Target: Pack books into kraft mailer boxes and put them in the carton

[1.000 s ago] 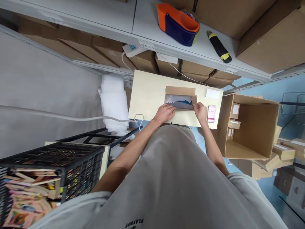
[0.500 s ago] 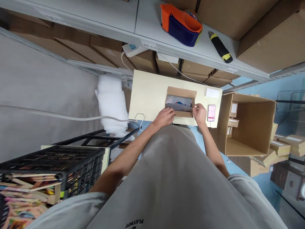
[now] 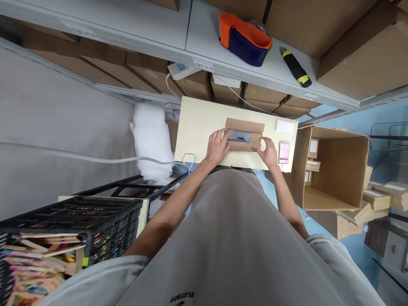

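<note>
A small cardboard box point(image 3: 244, 146) lies on the cream tabletop point(image 3: 197, 127) with its top partly open. Its far flap point(image 3: 245, 124) stands up, and a short flap point(image 3: 255, 139) at the right end is folded inward. Inside, something in clear or grey wrapping with a blue patch point(image 3: 239, 136) shows through the gap. My left hand point(image 3: 218, 146) grips the left end, fingers bent over the edge and thumb along the near side. My right hand point(image 3: 268, 154) holds the near right corner between thumb and fingers.
A phone point(image 3: 284, 152) and a white label sheet point(image 3: 284, 126) lie right of the box. A large open carton point(image 3: 338, 165) stands further right. On the shelf above are an orange-blue tape dispenser point(image 3: 245, 40) and a utility knife point(image 3: 296, 67). A black crate point(image 3: 111, 229) sits lower left.
The right end flap has been folded in over the contents. My left hand has moved up from the near edge to the left end. My right hand has shifted slightly down the right corner.
</note>
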`<state>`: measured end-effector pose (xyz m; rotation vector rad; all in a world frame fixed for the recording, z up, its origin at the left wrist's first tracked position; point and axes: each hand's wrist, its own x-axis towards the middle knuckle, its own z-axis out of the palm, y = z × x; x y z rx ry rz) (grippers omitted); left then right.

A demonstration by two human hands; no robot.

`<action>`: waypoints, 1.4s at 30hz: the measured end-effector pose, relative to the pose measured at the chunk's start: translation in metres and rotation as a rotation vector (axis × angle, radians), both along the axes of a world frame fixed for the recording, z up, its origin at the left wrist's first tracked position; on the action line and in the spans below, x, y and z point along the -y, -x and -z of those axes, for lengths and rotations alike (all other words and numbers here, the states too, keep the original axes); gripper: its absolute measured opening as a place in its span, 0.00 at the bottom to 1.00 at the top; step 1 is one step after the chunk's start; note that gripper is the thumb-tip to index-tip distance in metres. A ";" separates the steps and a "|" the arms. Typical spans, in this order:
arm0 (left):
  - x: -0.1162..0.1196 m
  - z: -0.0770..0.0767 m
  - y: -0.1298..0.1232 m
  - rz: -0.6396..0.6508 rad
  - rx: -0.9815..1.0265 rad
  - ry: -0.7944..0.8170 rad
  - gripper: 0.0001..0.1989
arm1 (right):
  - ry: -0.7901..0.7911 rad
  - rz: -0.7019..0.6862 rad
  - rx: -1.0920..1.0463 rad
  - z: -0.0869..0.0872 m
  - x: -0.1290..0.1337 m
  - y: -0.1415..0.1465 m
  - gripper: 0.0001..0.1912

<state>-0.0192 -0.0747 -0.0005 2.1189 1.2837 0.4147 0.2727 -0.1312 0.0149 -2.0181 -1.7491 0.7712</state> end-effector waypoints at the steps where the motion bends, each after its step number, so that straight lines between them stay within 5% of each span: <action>1: -0.007 0.003 -0.003 -0.069 -0.006 -0.020 0.28 | 0.003 0.053 0.023 0.004 -0.004 -0.006 0.34; 5: -0.042 0.024 -0.017 -0.145 0.014 -0.002 0.54 | 0.016 0.213 -0.056 0.025 -0.038 -0.015 0.55; 9: -0.064 0.036 -0.022 -0.046 0.068 0.028 0.61 | 0.005 0.281 -0.264 0.032 -0.069 -0.016 0.49; 12: -0.061 0.034 -0.012 -0.010 0.082 0.017 0.49 | -0.047 0.214 -0.248 0.024 -0.064 -0.017 0.30; 16: -0.039 0.033 0.005 -0.086 0.122 0.053 0.14 | -0.067 0.088 -0.115 0.020 -0.031 -0.016 0.21; 23: -0.021 0.038 0.004 -0.348 0.142 0.141 0.12 | 0.067 0.181 -0.145 0.029 -0.004 0.001 0.22; 32: -0.031 0.040 -0.001 -0.410 0.100 0.181 0.09 | 0.093 0.176 -0.124 0.026 -0.009 0.000 0.22; 37: -0.053 0.017 -0.003 -0.325 0.143 0.118 0.10 | -0.085 0.145 -0.015 0.000 -0.039 0.001 0.21; 42: -0.129 -0.053 -0.043 -0.307 0.291 -0.138 0.15 | -0.407 -0.059 0.119 -0.081 -0.159 0.012 0.23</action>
